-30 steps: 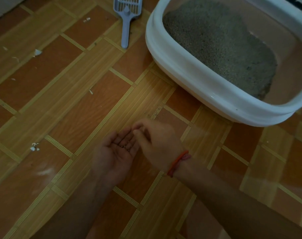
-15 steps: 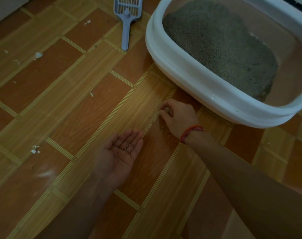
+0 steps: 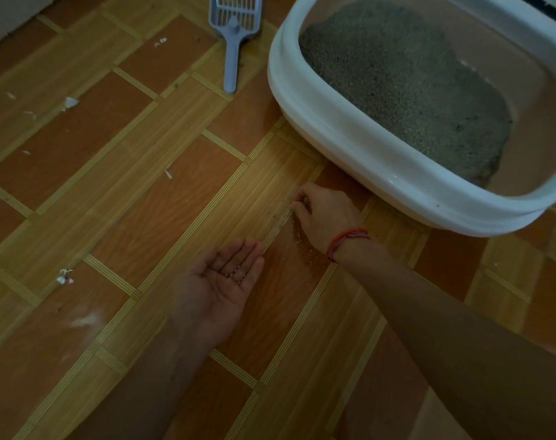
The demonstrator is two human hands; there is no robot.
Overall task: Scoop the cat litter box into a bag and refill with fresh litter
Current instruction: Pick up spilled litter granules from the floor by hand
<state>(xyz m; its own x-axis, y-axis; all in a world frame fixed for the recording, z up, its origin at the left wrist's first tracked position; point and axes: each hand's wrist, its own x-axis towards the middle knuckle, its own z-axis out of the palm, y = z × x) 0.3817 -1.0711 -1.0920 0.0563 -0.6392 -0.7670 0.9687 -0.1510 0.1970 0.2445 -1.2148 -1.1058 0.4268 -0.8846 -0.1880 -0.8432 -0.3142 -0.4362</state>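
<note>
Right hand (image 3: 324, 214) moved from the palm out to the floor by the litter box (image 3: 349, 138)

Since a second ago, the right hand has been carried away from the left hand (image 3: 221, 281), where its fingertips were then meeting the palm, and has been set down on the floor (image 3: 127, 192) nearer the box. Over the last half second its place is almost unchanged.

The right fingers (image 3: 303, 198) are curled downward, with thumb and fingertips drawn close together at the floor surface. Whether a grain is pinched between them cannot be told. A red cord bracelet (image 3: 346, 239) is worn on that wrist.

The left hand is held palm up just above or on the floor, its fingers nearly straight and laid side by side. A small cluster of pale litter grains (image 3: 235, 274) is cupped at the base of the fingers; nothing is gripped.

Spilled grains (image 3: 302, 244) are scattered on the floor just beside and below the right hand, between the two hands. The white rim of the litter box is seen near the right fingertips, up and to the right, apart from them. Grey litter (image 3: 403, 84) is heaped toward the left side of the box. A grey slotted scoop (image 3: 234, 36) lies on the floor left of the box, well apart from both hands. White scraps (image 3: 68, 103) are strewn on the floor at the left.
</note>
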